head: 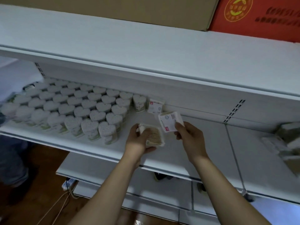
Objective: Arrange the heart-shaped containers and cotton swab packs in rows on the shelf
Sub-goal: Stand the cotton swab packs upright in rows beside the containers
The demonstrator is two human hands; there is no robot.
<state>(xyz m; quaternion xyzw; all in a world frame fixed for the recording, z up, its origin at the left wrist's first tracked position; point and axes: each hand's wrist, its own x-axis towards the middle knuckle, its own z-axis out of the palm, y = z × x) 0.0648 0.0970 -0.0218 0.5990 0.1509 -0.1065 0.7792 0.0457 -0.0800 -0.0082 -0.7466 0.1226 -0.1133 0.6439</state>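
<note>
We reach both arms over the shelf (203, 153). Our left hand (139, 140) grips one swab pack (154, 137) from below; our right hand (190, 137) pinches another pack (168, 121), tilted.

White metal shelving (162, 65) stands over a brown wood floor (48, 184), with a brown carton (146, 10) and a red box (259, 15) on top, under dim light.

Heart-shaped containers (90, 129): roughly forty, in rows, left of centre
Cotton swab packs (155, 106): three, centre
Hands (190, 135): two
Boxes (259, 17): two, top edge
</note>
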